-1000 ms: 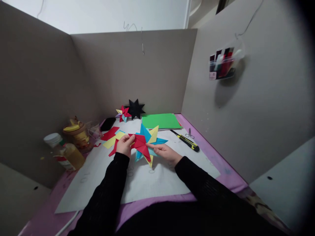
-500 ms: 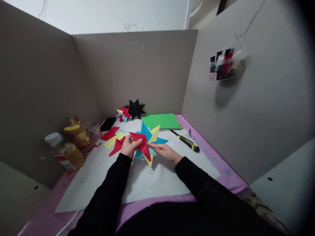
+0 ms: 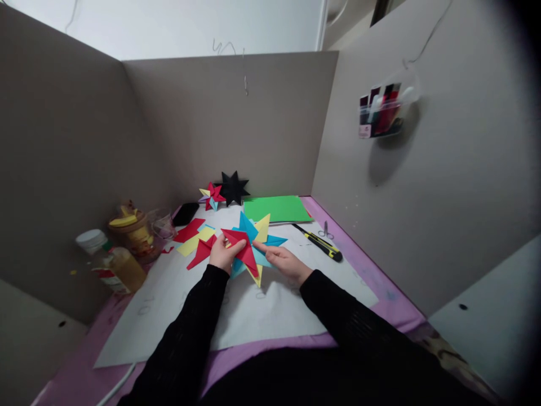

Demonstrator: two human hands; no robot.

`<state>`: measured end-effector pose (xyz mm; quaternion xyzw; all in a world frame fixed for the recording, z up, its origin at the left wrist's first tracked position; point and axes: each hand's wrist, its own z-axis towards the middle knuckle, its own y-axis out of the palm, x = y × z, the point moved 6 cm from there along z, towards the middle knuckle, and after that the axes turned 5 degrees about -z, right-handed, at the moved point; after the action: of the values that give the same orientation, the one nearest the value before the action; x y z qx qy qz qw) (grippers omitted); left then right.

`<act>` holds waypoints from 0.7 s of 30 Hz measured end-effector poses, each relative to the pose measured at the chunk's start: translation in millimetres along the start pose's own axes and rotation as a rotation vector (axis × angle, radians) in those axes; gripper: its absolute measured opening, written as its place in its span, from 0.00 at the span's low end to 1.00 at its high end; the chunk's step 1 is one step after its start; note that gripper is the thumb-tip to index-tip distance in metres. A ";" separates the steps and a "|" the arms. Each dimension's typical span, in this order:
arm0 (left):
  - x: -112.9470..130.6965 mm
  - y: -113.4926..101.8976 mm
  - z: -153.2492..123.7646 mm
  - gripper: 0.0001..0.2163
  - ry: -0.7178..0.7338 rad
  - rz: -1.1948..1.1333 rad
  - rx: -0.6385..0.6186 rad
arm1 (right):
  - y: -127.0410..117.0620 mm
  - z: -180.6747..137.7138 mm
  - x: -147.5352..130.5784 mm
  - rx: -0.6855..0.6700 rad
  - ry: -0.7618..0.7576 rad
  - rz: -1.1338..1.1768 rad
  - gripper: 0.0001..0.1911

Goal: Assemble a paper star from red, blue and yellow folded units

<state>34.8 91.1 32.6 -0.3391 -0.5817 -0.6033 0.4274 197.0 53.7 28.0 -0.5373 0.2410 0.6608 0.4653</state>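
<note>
Left of the paper star (image 3: 247, 254), a bottle (image 3: 110, 262) holds yellowish liquid (image 3: 129, 270).

I can read no text at this moment. The label (image 3: 105, 274) on the bottle (image 3: 120, 265) shows only red and white patches. The tag (image 3: 366, 131) on the wall holder (image 3: 386, 110) is blurred. Faint looped pencil marks (image 3: 143, 309) on the white sheet (image 3: 270, 318) are illegible.

Paper star (image 3: 248, 250): left side covered by the left hand (image 3: 223, 254).
Bottle (image 3: 114, 265): label too small to read.
Wall pocket (image 3: 382, 110): contents blurred, can't tell what they are.
White cable (image 3: 117, 385): cut off at the bottom edge.
</note>
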 end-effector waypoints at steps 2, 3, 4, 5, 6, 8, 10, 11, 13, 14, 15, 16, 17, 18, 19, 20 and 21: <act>4.7 -0.1 -0.7 0.24 0.072 -0.019 0.025 | 0.2 0.3 1.3 0.002 0.011 0.013 0.28; 5.8 0.3 -1.0 0.23 0.089 -0.027 0.027 | 0.4 0.6 2.0 0.000 0.015 0.021 0.28; 6.2 1.0 -1.2 0.22 0.094 -0.033 0.026 | 0.8 0.9 2.8 -0.003 0.019 0.030 0.28; 5.8 1.7 -1.3 0.21 0.091 -0.039 0.021 | 1.1 1.1 3.7 -0.007 0.022 0.038 0.28; 4.9 2.3 -1.2 0.20 0.082 -0.049 0.018 | 1.6 1.3 4.7 -0.010 0.026 0.046 0.28; 2.1 2.6 -0.8 0.18 0.057 -0.077 0.018 | 2.2 1.4 6.4 -0.011 0.034 0.058 0.27; -1.4 2.1 -0.1 0.17 0.023 -0.108 0.017 | 2.5 1.1 7.5 -0.009 0.043 0.067 0.27; -3.4 2.1 0.4 0.17 0.000 -0.122 0.009 | 2.6 0.9 7.7 -0.008 0.048 0.071 0.27; -6.9 1.8 1.2 0.17 -0.046 -0.136 -0.008 | 3.9 0.2 7.5 -0.023 0.054 0.075 0.27; -8.1 1.5 1.5 0.17 -0.064 -0.136 -0.013 | 4.9 -0.1 7.1 -0.037 0.055 0.074 0.28; -8.8 1.2 1.8 0.17 -0.075 -0.133 -0.013 | 5.7 -0.3 6.4 -0.050 0.051 0.072 0.28; -9.0 0.8 1.9 0.18 -0.079 -0.128 -0.009 | 6.6 -0.5 5.7 -0.063 0.046 0.067 0.28; -8.6 0.4 1.9 0.18 -0.075 -0.125 0.001 | 7.3 -0.6 5.1 -0.074 0.038 0.061 0.28; -7.9 0.2 1.9 0.19 -0.064 -0.120 0.012 | 8.0 -0.6 4.5 -0.084 0.030 0.055 0.28; -6.8 0.2 1.7 0.20 -0.049 -0.116 0.025 | 8.5 -0.5 4.2 -0.093 0.022 0.046 0.28; -5.7 0.3 1.4 0.20 -0.033 -0.111 0.039 | 9.1 -0.5 4.1 -0.105 0.015 0.037 0.28; -4.7 0.4 1.0 0.21 -0.018 -0.104 0.054 | 9.8 -0.4 4.1 -0.117 0.009 0.024 0.29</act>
<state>37.0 92.7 28.7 -0.3021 -0.6183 -0.6057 0.3993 188.7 50.4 22.3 -0.5633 0.2106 0.6771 0.4241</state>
